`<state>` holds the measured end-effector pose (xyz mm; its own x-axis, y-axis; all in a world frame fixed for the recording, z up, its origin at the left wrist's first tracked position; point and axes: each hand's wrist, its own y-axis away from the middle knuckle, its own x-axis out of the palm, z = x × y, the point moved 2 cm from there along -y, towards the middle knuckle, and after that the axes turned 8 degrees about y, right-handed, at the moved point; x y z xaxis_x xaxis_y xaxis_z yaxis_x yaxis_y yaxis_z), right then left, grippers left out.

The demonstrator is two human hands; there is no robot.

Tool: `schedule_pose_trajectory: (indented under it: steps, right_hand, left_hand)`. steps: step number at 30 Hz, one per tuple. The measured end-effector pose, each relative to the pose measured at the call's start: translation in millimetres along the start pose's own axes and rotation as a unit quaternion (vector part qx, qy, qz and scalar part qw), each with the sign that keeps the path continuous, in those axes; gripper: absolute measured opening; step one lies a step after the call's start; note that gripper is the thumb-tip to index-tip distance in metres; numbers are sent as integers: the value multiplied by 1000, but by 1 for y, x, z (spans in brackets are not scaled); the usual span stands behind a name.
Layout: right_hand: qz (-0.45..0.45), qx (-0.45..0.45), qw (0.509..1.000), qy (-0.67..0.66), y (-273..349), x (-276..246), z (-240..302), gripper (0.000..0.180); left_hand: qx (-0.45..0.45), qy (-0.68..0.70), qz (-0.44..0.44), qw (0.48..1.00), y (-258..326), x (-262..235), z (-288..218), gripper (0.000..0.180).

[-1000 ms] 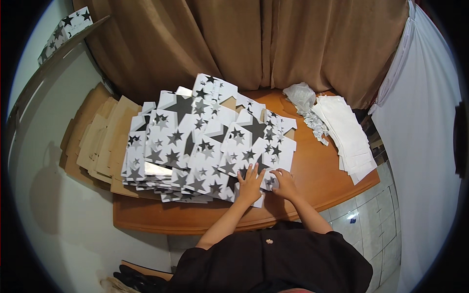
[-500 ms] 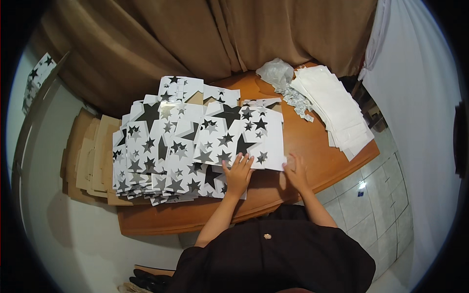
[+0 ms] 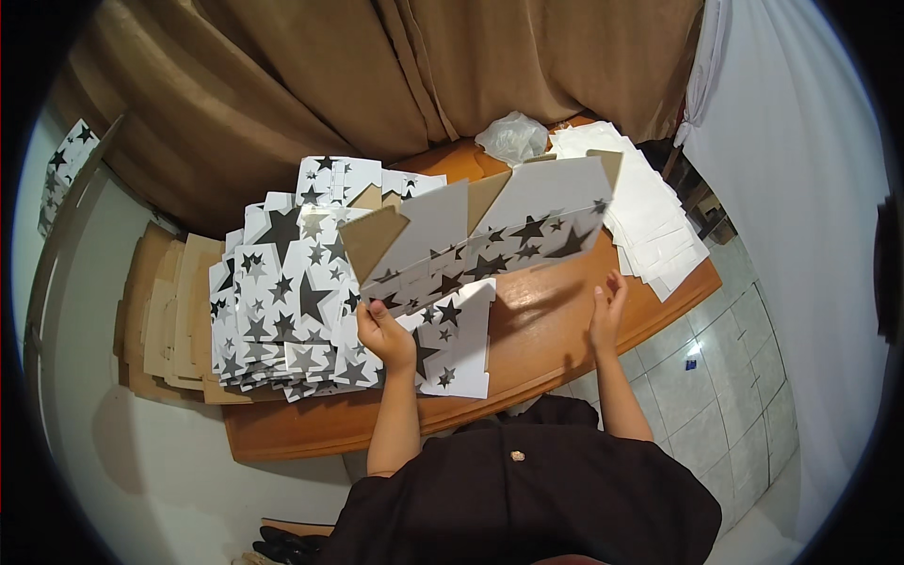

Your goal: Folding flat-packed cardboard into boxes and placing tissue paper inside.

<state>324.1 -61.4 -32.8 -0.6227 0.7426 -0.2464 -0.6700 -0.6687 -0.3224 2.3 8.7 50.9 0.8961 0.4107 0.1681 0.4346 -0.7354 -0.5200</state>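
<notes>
A cut cardboard box blank (image 3: 541, 198), white with black and grey stars and brown on some flaps, is tilted up above the table. My left hand (image 3: 384, 337) grips its lower left corner, thumb on the near side. To the right of the blank, my right hand (image 3: 607, 311) is raised with its fingers apart, holding nothing. Beneath the lifted blank lies another star-printed blank (image 3: 466, 358) near the table's front edge. A large overlapping pile of star-printed blanks (image 3: 281, 287) covers the left part of the table.
Plain brown cardboard sheets (image 3: 160, 320) lean at the left end of the wooden table (image 3: 565, 330). White paper sheets (image 3: 654, 221) are stacked at the right, beside a clear plastic bag (image 3: 513, 139). A brown curtain (image 3: 282, 75) hangs behind; a white cloth (image 3: 782, 169) hangs at right.
The top blank has come up off the pile, tilted and shifted right, with my left hand now gripping its corner. My right hand has moved right, away from the blank.
</notes>
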Motion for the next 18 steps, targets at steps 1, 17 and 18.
schedule_pose_trajectory:
  steps: [1, 17, 18]
  right_hand:
    - [-26, -4, 1000, -12, -6, -4, -1, 45]
    - [180, 61, 951, -244, -59, -2, -15, 65]
    - [165, 30, 950, -265, -60, 2, -17, 66]
  left_hand:
    - [-1, 0, -1, 1000, 0, 1, -3, 43]
    - [-339, 281, 269, 857, 63, 55, 73, 70]
    - [-356, 252, 259, 862, 66, 59, 77, 69]
